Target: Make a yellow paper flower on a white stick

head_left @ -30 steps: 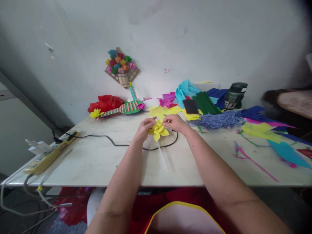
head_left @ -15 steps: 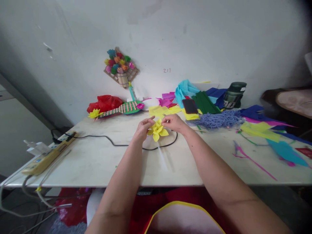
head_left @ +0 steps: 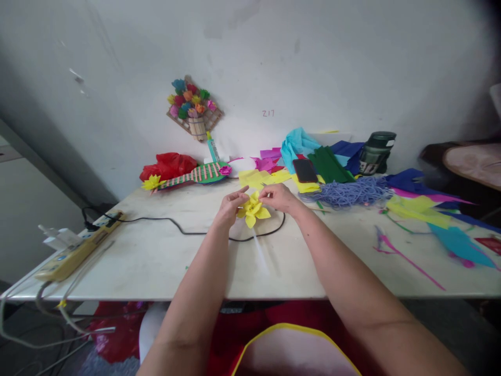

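The yellow flower (head_left: 253, 212) is held over the surface (head_left: 148, 269), in front and to the left of the phone (head_left: 305, 171), gripped between the fingertips of the left hand (head_left: 231, 206) and right hand (head_left: 282, 198), while tangled string (head_left: 348, 193) is heaped to the phone's right.

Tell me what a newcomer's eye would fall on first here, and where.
Probably the bright yellow flower near the middle of the view, with the fingers of the left hand and right hand at its edges. Next, perhaps, the multicolored bouquet on the wall, then the green guitar-shaped craft below it at the back of the table.
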The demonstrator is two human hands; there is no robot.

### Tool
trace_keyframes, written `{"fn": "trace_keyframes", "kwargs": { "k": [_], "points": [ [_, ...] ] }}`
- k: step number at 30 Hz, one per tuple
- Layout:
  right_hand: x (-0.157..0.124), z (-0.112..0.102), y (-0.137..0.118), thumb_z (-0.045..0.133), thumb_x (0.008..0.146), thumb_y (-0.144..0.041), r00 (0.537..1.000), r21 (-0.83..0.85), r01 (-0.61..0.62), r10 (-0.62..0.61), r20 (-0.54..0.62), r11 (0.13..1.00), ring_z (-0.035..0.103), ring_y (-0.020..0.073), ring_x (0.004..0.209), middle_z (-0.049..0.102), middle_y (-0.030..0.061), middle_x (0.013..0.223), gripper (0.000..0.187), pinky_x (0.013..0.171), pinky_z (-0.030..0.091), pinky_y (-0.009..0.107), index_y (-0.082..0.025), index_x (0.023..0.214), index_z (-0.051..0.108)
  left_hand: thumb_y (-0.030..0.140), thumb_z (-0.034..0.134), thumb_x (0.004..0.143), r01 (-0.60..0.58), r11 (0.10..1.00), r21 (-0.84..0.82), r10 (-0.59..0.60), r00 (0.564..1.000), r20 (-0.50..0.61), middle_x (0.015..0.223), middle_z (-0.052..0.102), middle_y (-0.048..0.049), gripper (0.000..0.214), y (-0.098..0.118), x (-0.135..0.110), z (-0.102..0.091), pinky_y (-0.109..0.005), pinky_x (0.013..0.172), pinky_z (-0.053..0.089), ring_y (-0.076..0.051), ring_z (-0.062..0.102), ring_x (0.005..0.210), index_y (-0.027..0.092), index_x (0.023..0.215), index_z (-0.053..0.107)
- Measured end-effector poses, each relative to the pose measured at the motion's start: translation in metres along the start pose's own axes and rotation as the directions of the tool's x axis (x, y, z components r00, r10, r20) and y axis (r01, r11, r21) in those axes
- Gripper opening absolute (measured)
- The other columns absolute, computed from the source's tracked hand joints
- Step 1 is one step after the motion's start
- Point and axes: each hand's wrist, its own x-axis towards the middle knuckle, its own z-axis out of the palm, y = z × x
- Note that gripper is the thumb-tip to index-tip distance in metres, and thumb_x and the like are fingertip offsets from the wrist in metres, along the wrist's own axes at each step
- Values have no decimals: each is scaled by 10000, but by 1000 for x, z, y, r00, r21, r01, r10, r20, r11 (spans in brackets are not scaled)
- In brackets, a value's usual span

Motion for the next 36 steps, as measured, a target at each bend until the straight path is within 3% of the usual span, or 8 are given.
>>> {"fn": "trace_keyframes", "kwargs": {
  "k": [8,21,36],
  "points": [
    [0,0,1,606,656,-156,1000,-11,-12,12,-22,1000,597,124,631,700,7,688,99,577,410,211,-183,670,700,273,700,551,10,1000,-6,-11,1000,-21,1207,599,-110,189,-2,3,-2,-210,490,383,-100,577,631,123,652,646],
    [0,1,-2,608,652,-143,999,-24,19,-20,-31,1000,611,134,667,701,13,699,92,604,427,218,-186,655,690,293,743,518,-25,1000,5,25,999,-36,1327,520,-86,212,1,-1,2,-220,485,376,-82,563,602,132,618,649],
    [2,4,7,601,650,-166,996,48,-33,37,-77,998,609,135,636,705,23,715,91,608,443,234,-173,668,690,287,742,497,-13,999,-39,10,997,-79,1215,599,-128,238,7,-3,6,-231,497,389,-129,593,652,122,578,591]
  ]
}}
